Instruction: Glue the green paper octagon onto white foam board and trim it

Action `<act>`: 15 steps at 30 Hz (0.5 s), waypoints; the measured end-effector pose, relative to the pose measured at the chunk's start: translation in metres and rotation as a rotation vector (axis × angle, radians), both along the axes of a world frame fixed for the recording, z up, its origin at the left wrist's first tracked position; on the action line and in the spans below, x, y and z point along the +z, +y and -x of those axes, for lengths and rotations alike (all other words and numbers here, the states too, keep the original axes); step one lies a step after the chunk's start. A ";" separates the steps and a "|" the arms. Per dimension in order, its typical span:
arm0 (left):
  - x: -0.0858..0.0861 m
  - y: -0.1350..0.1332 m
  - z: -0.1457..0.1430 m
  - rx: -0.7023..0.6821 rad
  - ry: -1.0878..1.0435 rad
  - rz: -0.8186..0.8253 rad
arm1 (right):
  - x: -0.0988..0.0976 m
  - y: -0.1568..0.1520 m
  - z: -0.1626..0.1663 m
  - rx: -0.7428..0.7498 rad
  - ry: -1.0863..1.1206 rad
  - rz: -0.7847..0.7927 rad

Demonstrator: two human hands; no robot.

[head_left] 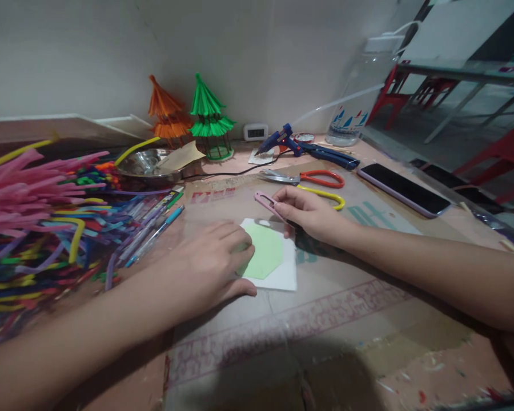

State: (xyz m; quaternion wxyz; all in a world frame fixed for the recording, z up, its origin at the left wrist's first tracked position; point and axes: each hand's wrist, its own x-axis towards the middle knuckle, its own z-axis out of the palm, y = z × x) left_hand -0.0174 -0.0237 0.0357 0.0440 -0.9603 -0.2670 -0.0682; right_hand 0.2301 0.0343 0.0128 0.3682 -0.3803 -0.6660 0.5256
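Observation:
A green many-sided paper lies on a white square board in the middle of the table. My left hand rests over the left side of both, its fingers bent and the thumb apart near the board's front edge. Between the fingers of my right hand is a small pink craft knife, held above the board's back right corner. Its blade cannot be made out. Just behind my right hand lie scissors with one red and one yellow handle.
Pipe cleaners and pens crowd the left. A metal bowl, orange and green pagoda models, a glue gun and pliers stand or lie behind. To the right are a phone and a bottle.

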 end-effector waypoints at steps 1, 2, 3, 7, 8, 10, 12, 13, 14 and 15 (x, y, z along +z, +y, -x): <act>0.001 0.001 0.001 0.011 0.000 0.015 | 0.000 0.000 0.000 0.000 0.000 0.000; 0.002 0.002 0.002 0.025 -0.003 0.031 | 0.000 0.000 0.000 -0.003 0.002 -0.003; 0.002 0.004 0.004 0.039 -0.013 0.048 | 0.000 0.001 0.000 -0.006 0.004 -0.007; 0.001 0.017 0.014 0.042 -0.082 0.156 | 0.002 -0.001 -0.001 -0.014 0.075 0.020; 0.000 0.021 0.016 0.037 -0.089 0.191 | 0.004 -0.003 -0.002 0.005 0.130 0.044; -0.003 0.027 0.017 0.060 -0.075 0.273 | 0.008 -0.008 -0.001 0.098 0.252 0.124; -0.005 0.030 0.015 0.124 -0.057 0.345 | 0.011 -0.014 0.001 0.246 0.323 0.271; -0.005 0.030 0.013 0.158 -0.053 0.368 | 0.012 -0.015 0.002 0.306 0.321 0.367; -0.006 0.028 0.010 0.189 -0.052 0.379 | 0.011 -0.015 0.003 0.326 0.304 0.455; -0.006 0.026 0.007 0.216 -0.051 0.380 | 0.010 -0.013 0.004 0.297 0.289 0.505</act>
